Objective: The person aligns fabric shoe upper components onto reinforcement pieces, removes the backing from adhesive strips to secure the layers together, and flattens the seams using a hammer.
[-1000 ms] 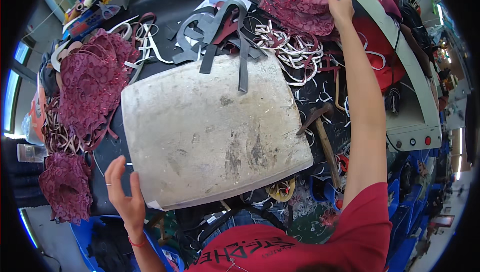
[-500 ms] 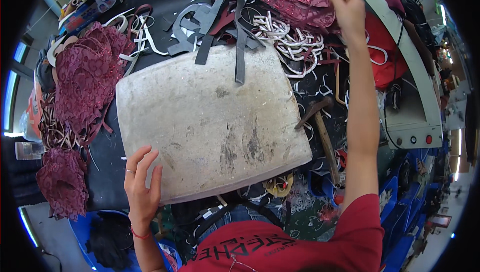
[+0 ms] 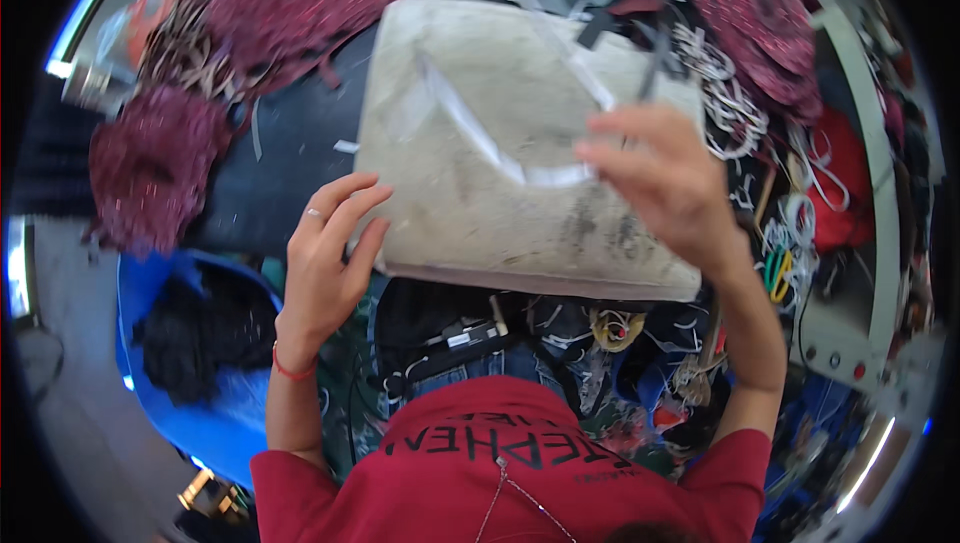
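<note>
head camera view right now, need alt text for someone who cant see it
A person's right hand, too blurred to show its grip, meets a white strip over a worn, pale board. The left hand is at the board's left edge; burgundy lace pieces lie left and upper right.

Right fingers (image 3: 640, 123) motion-blurred, even light, curved edges
</note>
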A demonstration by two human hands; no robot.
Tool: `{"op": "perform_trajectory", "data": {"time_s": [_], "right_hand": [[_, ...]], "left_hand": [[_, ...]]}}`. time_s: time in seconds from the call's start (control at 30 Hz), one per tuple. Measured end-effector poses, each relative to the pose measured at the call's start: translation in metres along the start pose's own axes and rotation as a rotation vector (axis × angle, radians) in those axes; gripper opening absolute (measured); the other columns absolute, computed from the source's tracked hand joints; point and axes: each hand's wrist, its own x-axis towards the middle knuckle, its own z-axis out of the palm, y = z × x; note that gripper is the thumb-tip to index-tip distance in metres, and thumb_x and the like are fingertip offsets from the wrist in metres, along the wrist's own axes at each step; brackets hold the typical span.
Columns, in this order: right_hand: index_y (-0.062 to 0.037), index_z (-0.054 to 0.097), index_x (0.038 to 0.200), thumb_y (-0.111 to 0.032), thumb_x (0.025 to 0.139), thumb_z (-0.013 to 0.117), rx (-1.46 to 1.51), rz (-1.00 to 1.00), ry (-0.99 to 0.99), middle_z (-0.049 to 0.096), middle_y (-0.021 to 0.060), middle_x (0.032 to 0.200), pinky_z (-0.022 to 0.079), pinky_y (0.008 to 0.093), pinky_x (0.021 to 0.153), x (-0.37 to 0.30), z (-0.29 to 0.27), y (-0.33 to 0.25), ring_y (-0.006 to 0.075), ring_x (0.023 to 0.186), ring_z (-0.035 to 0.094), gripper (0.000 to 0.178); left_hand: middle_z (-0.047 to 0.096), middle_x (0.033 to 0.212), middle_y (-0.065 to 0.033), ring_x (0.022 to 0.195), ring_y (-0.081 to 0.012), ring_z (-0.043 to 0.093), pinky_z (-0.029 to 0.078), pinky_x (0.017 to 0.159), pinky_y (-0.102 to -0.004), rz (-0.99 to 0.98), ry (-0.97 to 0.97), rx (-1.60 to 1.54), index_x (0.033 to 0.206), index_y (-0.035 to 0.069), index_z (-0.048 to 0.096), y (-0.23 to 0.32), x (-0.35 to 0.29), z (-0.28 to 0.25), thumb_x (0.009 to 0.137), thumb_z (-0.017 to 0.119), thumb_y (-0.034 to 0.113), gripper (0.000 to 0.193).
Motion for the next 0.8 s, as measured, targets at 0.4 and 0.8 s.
{"op": "perform_trajectory", "data": {"time_s": [0.4, 0.8], "right_hand": [[-0.0052, 0.065, 0.102, 0.001, 0.077, 0.068, 0.312, 0.413, 0.011, 0.062, 0.01, 0.1, 0.049, 0.0344, 0.075, 0.013, 0.098, -0.075, 0.0284, 0.09, 0.061, 0.025], [-0.0044, 0.062, 0.103, 0.004, 0.081, 0.063, 0.502, 0.311, -0.042, 0.063, 0.0068, 0.089, 0.046, 0.0322, 0.064, 0.036, 0.12, -0.066, 0.0233, 0.074, 0.057, 0.023]], "left_hand": [[0.061, 0.082, -0.0091, 0.074, -0.0239, 0.058, 0.047, 0.067, -0.0329, -0.231, 0.01, -0.108, 0.108, 0.003, 0.06, 0.011, -0.024, 0.025, 0.078, 0.069, 0.005, 0.031], [0.064, 0.084, -0.0074, 0.068, -0.0103, 0.06, 0.048, 0.061, -0.0233, -0.405, 0.309, -0.59, 0.107, -0.001, 0.059, 0.01, -0.018, 0.042, 0.083, 0.065, 0.0, 0.025]]}}
